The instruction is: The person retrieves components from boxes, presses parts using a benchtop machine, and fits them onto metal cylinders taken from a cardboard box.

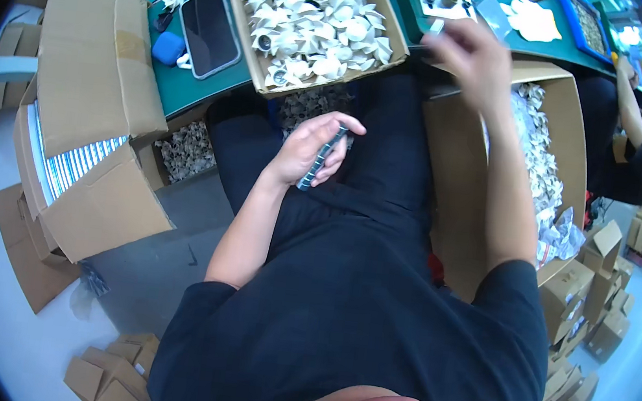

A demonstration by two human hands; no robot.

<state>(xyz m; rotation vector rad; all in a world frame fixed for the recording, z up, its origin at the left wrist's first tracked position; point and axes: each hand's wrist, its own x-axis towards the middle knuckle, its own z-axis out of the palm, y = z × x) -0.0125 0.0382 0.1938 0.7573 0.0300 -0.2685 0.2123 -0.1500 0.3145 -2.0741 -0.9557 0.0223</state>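
Observation:
My left hand [312, 150] is closed around a thin dark rod with pale bands [322, 158], like a stack of short dark cylinders. It is held above my lap. My right hand [475, 60], blurred by motion, reaches over the green table edge with its fingers drawn together. A small pale bit [436, 27] shows at its fingertips, too small to name. Just beyond those fingers lies a white pad [439, 0] with small dark and brassy parts. In front of me an open carton [256, 74] is heaped with white bladed impellers [317, 26].
A phone [210, 33] and a blue case [169, 48] lie left on the green table [199, 90]. To my right stands a large carton [452, 160] with more white parts. An open carton [84, 55] stands left. Another person [620, 147] sits at far right.

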